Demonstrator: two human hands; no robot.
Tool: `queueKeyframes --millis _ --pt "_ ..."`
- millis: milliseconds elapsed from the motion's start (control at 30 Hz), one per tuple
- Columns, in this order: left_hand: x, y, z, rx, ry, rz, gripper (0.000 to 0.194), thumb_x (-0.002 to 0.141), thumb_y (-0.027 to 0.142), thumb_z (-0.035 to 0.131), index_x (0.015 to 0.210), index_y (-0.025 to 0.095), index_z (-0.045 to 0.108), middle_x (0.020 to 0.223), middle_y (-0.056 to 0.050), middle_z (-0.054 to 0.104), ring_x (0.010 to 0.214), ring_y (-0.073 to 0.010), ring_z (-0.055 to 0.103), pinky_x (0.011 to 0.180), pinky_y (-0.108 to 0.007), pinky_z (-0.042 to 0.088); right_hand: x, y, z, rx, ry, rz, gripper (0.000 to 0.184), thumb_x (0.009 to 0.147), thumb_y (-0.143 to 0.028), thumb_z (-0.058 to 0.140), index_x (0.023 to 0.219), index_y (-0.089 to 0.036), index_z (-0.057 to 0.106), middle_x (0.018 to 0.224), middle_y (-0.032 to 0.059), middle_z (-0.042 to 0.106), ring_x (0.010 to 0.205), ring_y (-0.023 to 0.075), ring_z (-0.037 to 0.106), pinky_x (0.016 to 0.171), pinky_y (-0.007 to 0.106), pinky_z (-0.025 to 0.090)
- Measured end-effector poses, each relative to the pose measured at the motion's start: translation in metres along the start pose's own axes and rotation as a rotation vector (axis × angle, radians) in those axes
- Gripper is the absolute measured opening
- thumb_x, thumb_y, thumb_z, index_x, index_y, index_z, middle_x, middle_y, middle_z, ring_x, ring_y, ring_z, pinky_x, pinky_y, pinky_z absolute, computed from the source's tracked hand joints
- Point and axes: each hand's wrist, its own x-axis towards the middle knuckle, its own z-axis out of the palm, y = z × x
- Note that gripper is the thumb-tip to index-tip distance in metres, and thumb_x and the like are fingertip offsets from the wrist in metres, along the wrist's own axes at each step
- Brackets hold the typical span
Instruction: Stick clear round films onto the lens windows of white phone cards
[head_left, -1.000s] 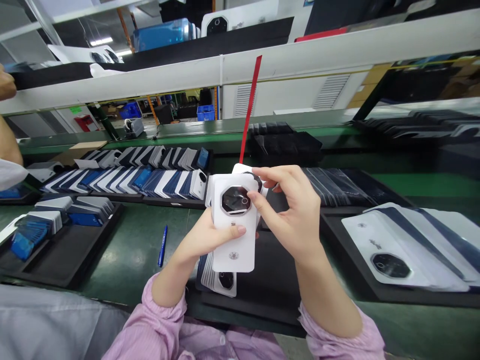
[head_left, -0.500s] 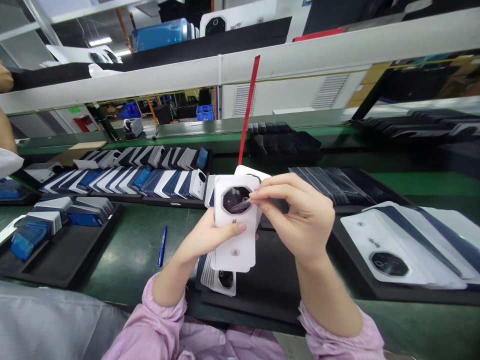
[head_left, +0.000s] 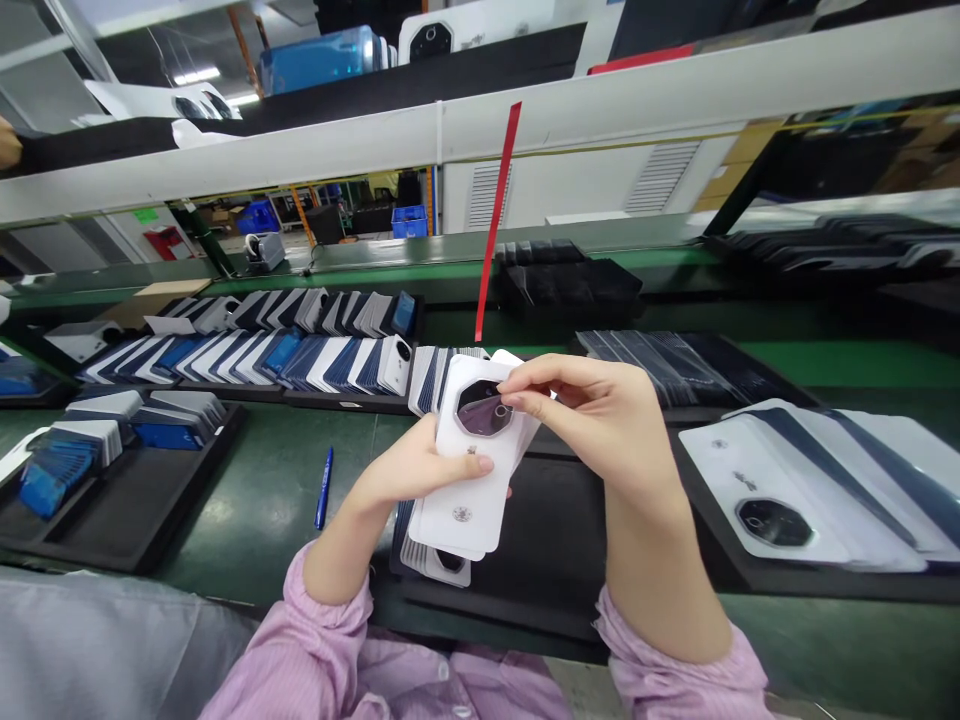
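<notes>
My left hand [head_left: 420, 465] is closed around a few white phone back covers [head_left: 461, 500], thumb across the front one. That cover has a dark octagonal camera window [head_left: 480, 408] near its top and a small printed emblem lower down. My right hand [head_left: 592, 420] is closed in a pinch, thumb and forefinger at the window's right edge, on what looks like a thin clear film; its outline is faint against the dark window. Below the held covers, a row of more covers [head_left: 431, 560] stands in a black tray [head_left: 525, 580], partly hidden.
Black trays of white and blue covers [head_left: 352, 368] line the left and back. To the right, a black tray holds large white covers [head_left: 780, 480]. A blue pen [head_left: 324, 490] lies on the green table [head_left: 277, 500]. A red strip [head_left: 499, 220] rises at the centre.
The held covers have tilted, their top leaning right, and dropped slightly. My right hand stays pinched at the camera window. At the far left, another person's arm has mostly left view.
</notes>
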Motion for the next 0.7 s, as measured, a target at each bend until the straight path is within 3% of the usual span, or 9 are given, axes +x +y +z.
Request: queueKeyframes --millis 133,300,433,500,600,633,700 --pt "0.000 0.001 0.000 0.019 0.012 -0.031 0.051 0.074 0.045 0.087 0.108 0.012 0.066 0.093 -0.013 0.076 0.081 -0.0287 0.076 0.068 -0.035 0.062 0.002 -0.002 -0.006 -0.033 -0.080 0.000 0.006 0.078 -0.019 0.076 0.076 -0.023 0.080 0.078 0.0024 0.078 0.068 0.0175 0.069 0.058 0.026 0.052" --pt "-0.002 0.002 0.002 0.027 0.025 -0.019 0.052 0.073 0.044 0.087 0.109 0.013 0.066 0.092 -0.012 0.077 0.080 -0.0282 0.076 0.066 -0.034 0.062 0.002 -0.003 -0.003 -0.118 -0.086 -0.070 0.009 0.081 -0.017 0.072 0.077 -0.022 0.079 0.079 0.0022 0.078 0.070 0.0178 0.070 0.060 0.027 0.053" --pt "-0.001 0.003 0.004 0.064 0.058 0.027 0.047 0.075 0.044 0.085 0.105 0.013 0.066 0.087 -0.011 0.077 0.079 -0.0266 0.076 0.067 -0.033 0.061 0.001 0.000 0.005 -0.347 -0.048 -0.269 0.010 0.087 -0.015 0.071 0.081 -0.021 0.076 0.080 0.0013 0.076 0.071 0.0166 0.069 0.065 0.029 0.052" --pt "0.000 0.003 0.005 0.075 0.082 0.062 0.045 0.076 0.043 0.085 0.102 0.012 0.067 0.087 -0.012 0.077 0.077 -0.0256 0.075 0.067 -0.031 0.061 0.001 0.001 0.009 -0.534 0.081 -0.385 0.005 0.088 -0.023 0.075 0.092 -0.021 0.075 0.085 0.0043 0.073 0.077 0.0197 0.067 0.070 0.033 0.052" --pt "0.001 0.003 0.007 0.006 0.144 0.099 0.051 0.073 0.041 0.087 0.108 0.012 0.065 0.088 -0.012 0.078 0.076 -0.0268 0.076 0.068 -0.034 0.062 0.002 0.003 0.012 -0.681 0.326 -0.410 0.048 0.078 -0.044 0.085 0.116 -0.020 0.068 0.102 0.0111 0.066 0.093 0.0273 0.062 0.078 0.041 0.052" --pt "0.000 0.003 0.007 -0.018 0.173 0.108 0.055 0.071 0.041 0.088 0.112 0.013 0.064 0.088 -0.012 0.078 0.077 -0.0280 0.077 0.068 -0.035 0.063 0.002 0.003 0.013 -0.652 0.334 -0.365 0.058 0.072 -0.047 0.088 0.118 -0.019 0.065 0.105 0.0115 0.064 0.094 0.0278 0.061 0.078 0.041 0.052" --pt "0.000 0.002 0.007 -0.015 0.237 0.127 0.061 0.069 0.042 0.090 0.115 0.012 0.064 0.089 -0.013 0.079 0.079 -0.0302 0.077 0.070 -0.036 0.063 0.002 0.003 0.014 -0.497 0.216 -0.199 0.062 0.063 -0.042 0.093 0.111 -0.020 0.061 0.100 0.0072 0.062 0.088 0.0238 0.060 0.074 0.036 0.052"
